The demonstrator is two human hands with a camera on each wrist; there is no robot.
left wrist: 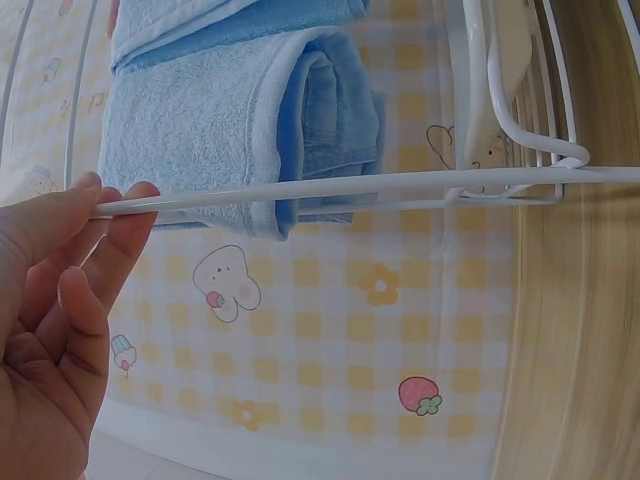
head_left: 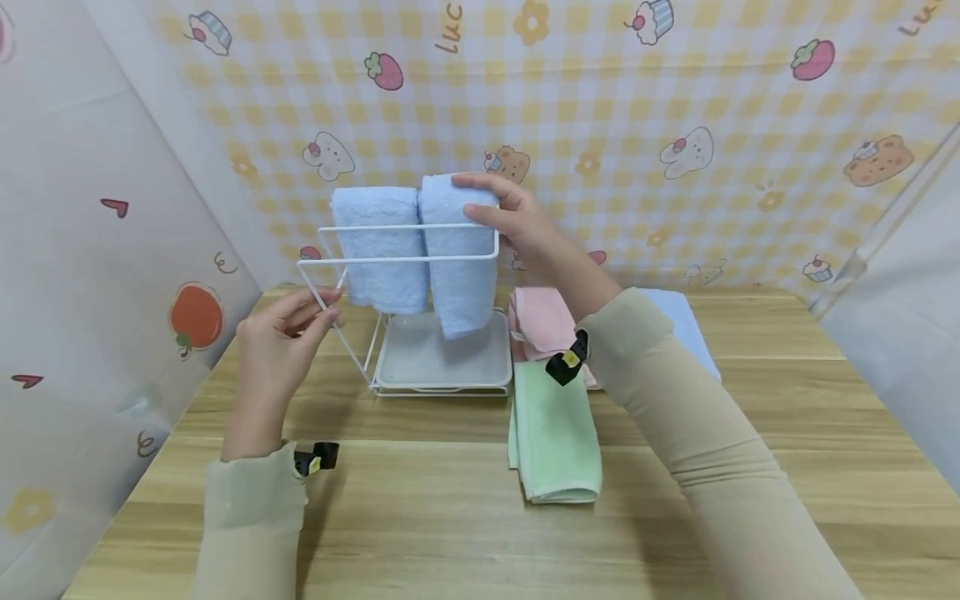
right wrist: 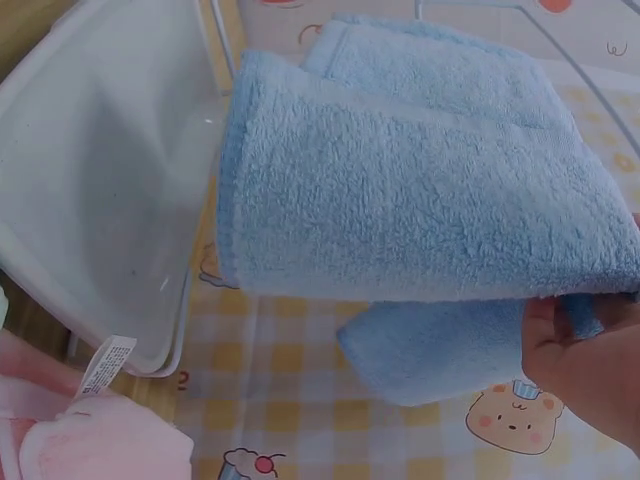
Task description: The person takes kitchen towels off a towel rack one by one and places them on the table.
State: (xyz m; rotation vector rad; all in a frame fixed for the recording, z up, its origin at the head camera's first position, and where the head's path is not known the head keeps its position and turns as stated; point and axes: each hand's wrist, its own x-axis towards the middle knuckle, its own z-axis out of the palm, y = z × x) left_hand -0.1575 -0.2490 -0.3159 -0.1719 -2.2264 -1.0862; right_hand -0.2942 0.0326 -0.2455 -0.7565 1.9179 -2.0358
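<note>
While the rack is pinched by the left hand, the soft-looking towel is best top-gripped, as by the right hand.

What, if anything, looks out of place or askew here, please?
Nothing looks spilled or damaged. On the white rack, the right blue towel, held by the right hand, hangs lower than the left blue towel, so their bottom edges look uneven. A label also sticks out from the pink towel.
</note>
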